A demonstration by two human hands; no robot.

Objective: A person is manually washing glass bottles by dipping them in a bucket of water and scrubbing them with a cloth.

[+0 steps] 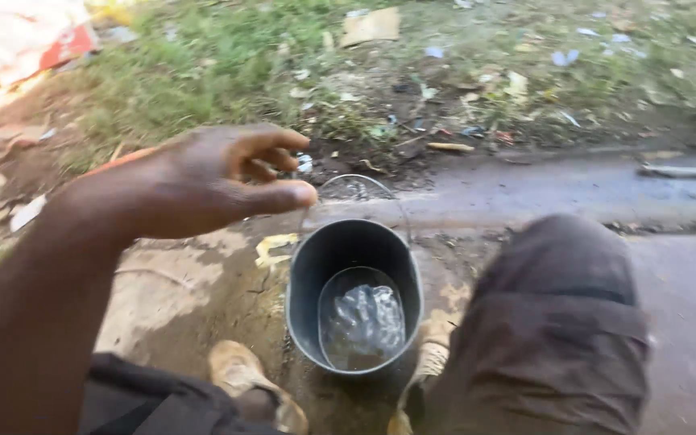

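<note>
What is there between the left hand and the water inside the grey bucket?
In the head view, only the thin wire handle of the bucket lies there. The left hand hovers above, apart from the water.

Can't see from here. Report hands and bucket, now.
Left hand open, raised above the bucket, touching nothing. Right hand out of view. Bucket upright, some water inside, between the shoes. Nothing blocking.

outdoor yard: littered grass [203, 72], muddy ground [179, 290]
</note>
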